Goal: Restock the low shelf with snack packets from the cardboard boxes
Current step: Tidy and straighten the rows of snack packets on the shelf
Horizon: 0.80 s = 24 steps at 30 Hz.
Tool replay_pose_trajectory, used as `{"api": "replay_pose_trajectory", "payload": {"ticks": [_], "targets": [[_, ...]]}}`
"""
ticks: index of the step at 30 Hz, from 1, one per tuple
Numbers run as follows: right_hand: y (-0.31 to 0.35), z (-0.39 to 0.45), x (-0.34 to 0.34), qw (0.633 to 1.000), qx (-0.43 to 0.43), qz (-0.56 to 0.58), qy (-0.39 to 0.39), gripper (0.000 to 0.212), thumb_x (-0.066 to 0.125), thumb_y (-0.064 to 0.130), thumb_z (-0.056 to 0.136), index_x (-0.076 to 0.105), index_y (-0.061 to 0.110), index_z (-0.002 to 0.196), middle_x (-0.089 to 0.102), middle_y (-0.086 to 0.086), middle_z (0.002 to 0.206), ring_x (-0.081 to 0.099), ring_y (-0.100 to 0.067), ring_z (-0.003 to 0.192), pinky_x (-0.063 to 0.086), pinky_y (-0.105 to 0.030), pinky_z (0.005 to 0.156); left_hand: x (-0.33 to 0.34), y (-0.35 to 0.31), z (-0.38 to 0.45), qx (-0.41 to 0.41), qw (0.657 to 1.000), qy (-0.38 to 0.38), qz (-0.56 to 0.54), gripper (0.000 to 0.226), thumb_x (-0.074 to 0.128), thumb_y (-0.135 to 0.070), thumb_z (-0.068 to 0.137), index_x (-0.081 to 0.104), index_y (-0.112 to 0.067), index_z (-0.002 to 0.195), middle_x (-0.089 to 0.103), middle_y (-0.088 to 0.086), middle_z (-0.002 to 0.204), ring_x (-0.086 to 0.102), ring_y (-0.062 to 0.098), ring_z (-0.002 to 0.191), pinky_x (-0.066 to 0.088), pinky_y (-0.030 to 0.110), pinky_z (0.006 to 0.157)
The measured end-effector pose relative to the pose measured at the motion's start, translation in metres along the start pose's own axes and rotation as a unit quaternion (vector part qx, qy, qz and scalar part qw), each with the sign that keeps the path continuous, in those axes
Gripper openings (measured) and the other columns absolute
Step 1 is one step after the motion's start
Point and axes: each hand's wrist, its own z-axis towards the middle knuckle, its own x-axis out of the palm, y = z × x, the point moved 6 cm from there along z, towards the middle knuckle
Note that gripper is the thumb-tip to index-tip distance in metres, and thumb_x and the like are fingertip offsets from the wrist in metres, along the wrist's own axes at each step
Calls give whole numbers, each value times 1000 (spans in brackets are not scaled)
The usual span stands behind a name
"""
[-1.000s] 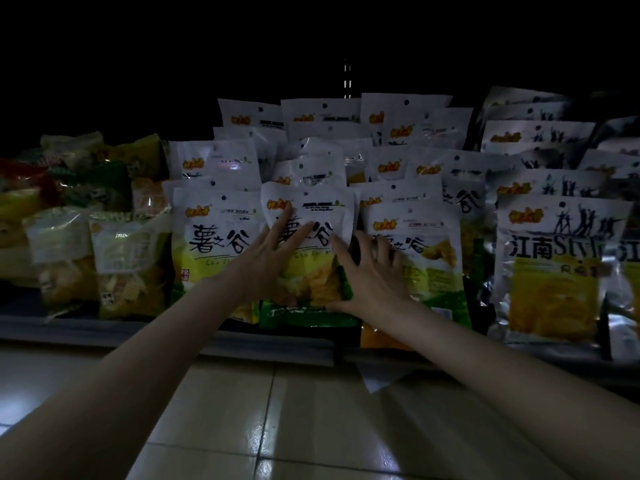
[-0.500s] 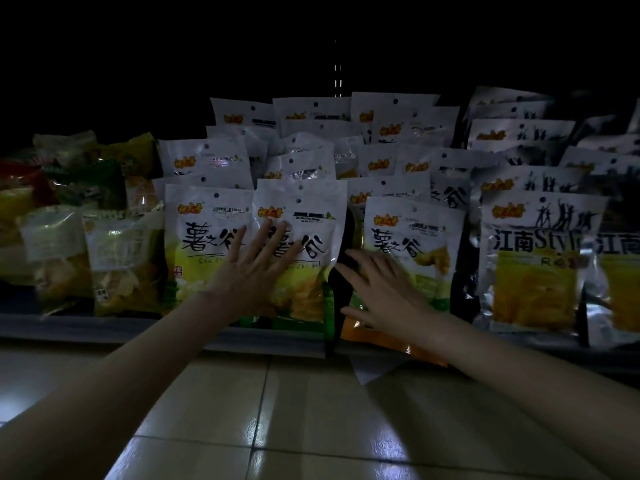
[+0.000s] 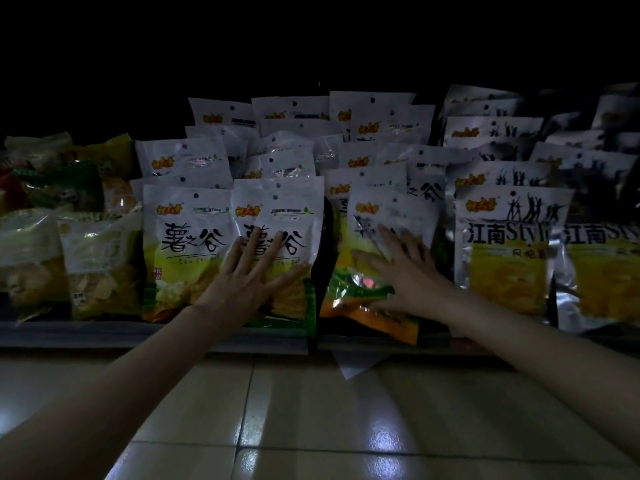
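left grip [image 3: 242,282] flat on packet [image 3: 277,244], right grip [image 3: 405,271] blurred

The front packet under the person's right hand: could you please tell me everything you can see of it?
The packet is a glossy plastic pouch, white at the top with an orange logo and black characters, yellow and green below, with an orange bottom edge. It stands in the front row of the low shelf, tilted, its bottom corner jutting over the shelf lip. The right hand rests flat on its face with straight fingers. Similar packets stand behind it; a dark gap lies to its left.
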Motion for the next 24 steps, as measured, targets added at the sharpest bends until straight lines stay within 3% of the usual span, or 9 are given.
{"api": "replay_pose_trajectory", "payload": {"ticks": [3, 6, 7, 9, 11, 14, 16, 20, 24], "targets": [[-2, 22, -19, 999, 13, -38, -31, 89, 64, 47, 82, 4, 43, 147, -26, -6, 154, -20, -42, 140, 5, -66, 111, -1, -1, 2, -3, 1000, 2, -14, 128, 84, -35, 58, -6, -31, 148, -11, 24, 152, 9, 54, 135, 7, 63, 105], [7, 30, -19, 992, -34, -116, -32, 90, 64, 37, 85, 0, 41, 148, -28, -9, 153, -22, -42, 139, 2, -64, 112, 3, 0, 8, -5, 999, 43, -15, 117, 65, -53, 77, -33, -37, 137, -39, 21, 145, -23, 52, 133, -17, 58, 103], [10, 28, -17, 989, -56, -131, -26, 91, 64, 36, 85, -2, 41, 148, -29, -9, 153, -22, -41, 139, 2, -64, 112, 0, 1, 9, -8, 999, 50, -17, 107, 55, -59, 81, -33, -37, 137, -41, 21, 143, -26, 51, 132, -19, 58, 102], [14, 17, -7, 985, -83, -152, -17, 96, 65, 38, 83, -7, 40, 147, -29, -7, 153, -19, -40, 141, 5, -64, 113, -16, -2, 12, -5, 1000, 5, -25, 89, 43, -66, 75, 3, -29, 146, -8, 26, 153, 0, 51, 138, 1, 61, 108], [16, 2, 5, 986, -85, -140, -7, 96, 65, 44, 82, -6, 41, 147, -27, -4, 154, -15, -39, 142, 12, -62, 112, -23, -6, 16, -4, 999, -19, -41, 81, 35, -66, 71, 30, -23, 139, 20, 24, 149, 21, 46, 138, 19, 61, 110], [17, -19, 13, 992, -78, -94, 6, 86, 57, 53, 84, -1, 41, 147, -24, -1, 154, -10, -35, 142, 21, -58, 109, -28, -17, 28, 18, 997, -42, -70, 77, 32, -62, 74, 36, -16, 135, 30, 25, 146, 25, 39, 138, 17, 54, 105], [17, -28, 8, 995, -73, -68, 8, 80, 49, 59, 86, 2, 41, 148, -18, 0, 156, -8, -31, 143, 18, -55, 111, -31, -23, 39, 16, 995, -33, -93, 77, 32, -63, 76, 35, -16, 138, 33, 26, 145, 28, 41, 136, 14, 51, 106], [-4, -22, -22, 991, 15, 107, -80, 72, 50, 48, 91, 6, 39, 148, -12, 3, 156, -5, -28, 143, 16, -52, 116, -43, -29, 66, -1, 987, -38, -155, 89, 20, -69, 79, 17, -15, 149, 9, 27, 152, 6, 42, 140, 9, 57, 115], [-40, 3, -62, 964, 83, 172, -183, 71, 51, 28, 94, 7, 29, 149, -8, -5, 156, -3, -30, 144, 17, -49, 116, -50, -38, 105, -3, 990, 25, -140, 103, -10, -84, 62, -30, -16, 137, -37, 18, 140, -27, 38, 136, -18, 48, 108]]}}
